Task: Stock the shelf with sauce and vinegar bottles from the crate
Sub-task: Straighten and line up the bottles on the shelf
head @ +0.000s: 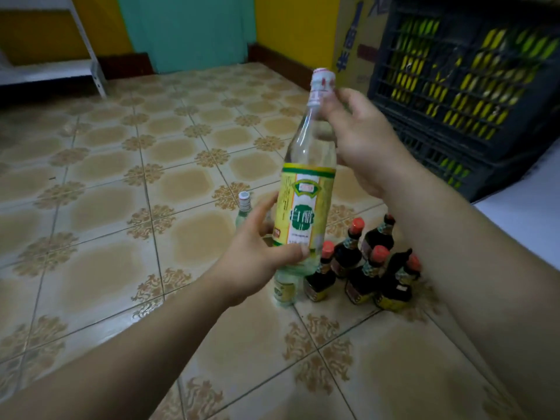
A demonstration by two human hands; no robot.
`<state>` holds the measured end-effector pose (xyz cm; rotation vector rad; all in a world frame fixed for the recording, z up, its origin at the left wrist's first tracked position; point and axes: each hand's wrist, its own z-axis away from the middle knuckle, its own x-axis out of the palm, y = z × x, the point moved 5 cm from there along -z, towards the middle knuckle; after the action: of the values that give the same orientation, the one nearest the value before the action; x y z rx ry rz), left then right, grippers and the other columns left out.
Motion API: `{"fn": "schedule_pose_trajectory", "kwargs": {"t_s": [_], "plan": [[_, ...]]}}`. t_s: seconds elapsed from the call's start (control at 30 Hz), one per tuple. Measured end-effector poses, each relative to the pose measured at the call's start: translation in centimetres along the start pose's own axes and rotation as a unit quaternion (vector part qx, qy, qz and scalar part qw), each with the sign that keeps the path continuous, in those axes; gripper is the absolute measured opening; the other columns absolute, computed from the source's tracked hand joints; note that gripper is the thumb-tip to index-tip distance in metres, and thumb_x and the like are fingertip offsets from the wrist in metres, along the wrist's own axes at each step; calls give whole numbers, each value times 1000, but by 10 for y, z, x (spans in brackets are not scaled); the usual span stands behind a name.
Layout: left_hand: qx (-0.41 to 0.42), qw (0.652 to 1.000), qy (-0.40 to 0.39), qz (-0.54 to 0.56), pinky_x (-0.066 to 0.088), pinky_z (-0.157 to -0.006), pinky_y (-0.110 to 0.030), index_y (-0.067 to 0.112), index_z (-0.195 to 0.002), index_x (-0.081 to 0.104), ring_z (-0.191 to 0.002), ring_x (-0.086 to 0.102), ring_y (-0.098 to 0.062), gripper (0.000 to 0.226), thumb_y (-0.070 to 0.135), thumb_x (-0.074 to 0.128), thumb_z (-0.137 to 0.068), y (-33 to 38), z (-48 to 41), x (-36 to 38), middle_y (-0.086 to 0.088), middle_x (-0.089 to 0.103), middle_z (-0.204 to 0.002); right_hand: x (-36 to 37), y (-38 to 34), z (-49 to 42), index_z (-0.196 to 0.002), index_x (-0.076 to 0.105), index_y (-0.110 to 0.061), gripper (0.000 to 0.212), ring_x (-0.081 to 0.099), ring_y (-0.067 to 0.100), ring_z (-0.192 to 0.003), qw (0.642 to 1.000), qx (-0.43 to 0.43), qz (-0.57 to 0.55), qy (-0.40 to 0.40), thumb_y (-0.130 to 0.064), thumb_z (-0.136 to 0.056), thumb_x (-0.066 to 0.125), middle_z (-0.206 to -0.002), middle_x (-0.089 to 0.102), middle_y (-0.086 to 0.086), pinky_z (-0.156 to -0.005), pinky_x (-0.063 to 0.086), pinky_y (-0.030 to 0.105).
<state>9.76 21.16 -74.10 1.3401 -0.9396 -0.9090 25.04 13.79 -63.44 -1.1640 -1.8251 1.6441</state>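
A tall clear vinegar bottle (306,183) with a yellow-green label and a red-white cap is held upright above the floor. My right hand (363,137) pinches its neck just under the cap. My left hand (257,253) grips its lower body, thumb across the front. Below it on the tiled floor stand several small dark sauce bottles (363,268) with red caps. Two more clear vinegar bottles stand there: one (244,209) behind my left hand, another (285,291) partly hidden under the held bottle. The dark plastic crate (466,95) stands at the upper right.
A white metal shelf (51,71) stands at the far left against the yellow wall. A cardboard box (351,40) leans beside the crate. A teal door panel (188,31) is at the back. A white surface (521,213) shows at the right edge.
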Motion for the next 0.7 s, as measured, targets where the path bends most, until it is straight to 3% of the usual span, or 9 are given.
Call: {"fn": "schedule_pose_trajectory", "kwargs": {"t_s": [0.13,0.23,0.33,0.43,0.53,0.7], "plan": [[34,997,11,62,54,-82,-51,45,-127,44,-94,69,-30,72,20,74,-66,35,-5,19,-10,71,-104,-20,-7,8,-128,38,-48,46,71,9,-88,996,16,-2,-87,-41,-90,62,-111,63,-15,-57,56,32],[39,997,9,66,52,-84,-54,43,-132,43,-96,68,-30,79,24,77,-63,48,-6,28,-10,70,-106,-34,-12,11,-141,33,-37,60,71,9,-86,997,-4,-21,-72,-33,-90,65,-113,63,-8,-60,57,31],[58,996,-9,68,57,-72,-37,46,-131,44,-94,69,-29,81,26,80,-61,63,-6,40,-11,69,-108,-51,-24,14,-148,29,-31,73,70,8,-89,998,-20,-18,-54,-38,-86,67,-120,64,-4,-58,54,24],[94,993,-29,66,56,-72,-32,51,-127,46,-93,69,-27,81,26,83,-59,88,-17,64,-10,69,-108,-86,-47,16,-148,28,-36,80,68,6,-97,999,-33,6,-23,-46,-77,65,-123,65,-6,-64,52,20],[134,986,-61,80,56,-71,-31,52,-124,48,-92,69,-26,79,20,81,-59,126,-40,105,-11,70,-106,-140,-83,20,-148,22,-42,77,67,2,-97,998,-51,37,7,-48,-82,60,-125,64,-9,-63,50,17],[191,965,-161,81,57,-73,-37,47,-127,46,-93,69,-27,83,22,82,-57,207,-75,197,-14,69,-105,-248,-156,40,-147,2,-54,96,68,14,-101,991,-54,104,64,-53,-77,68,-132,60,-1,-67,58,30]]}}
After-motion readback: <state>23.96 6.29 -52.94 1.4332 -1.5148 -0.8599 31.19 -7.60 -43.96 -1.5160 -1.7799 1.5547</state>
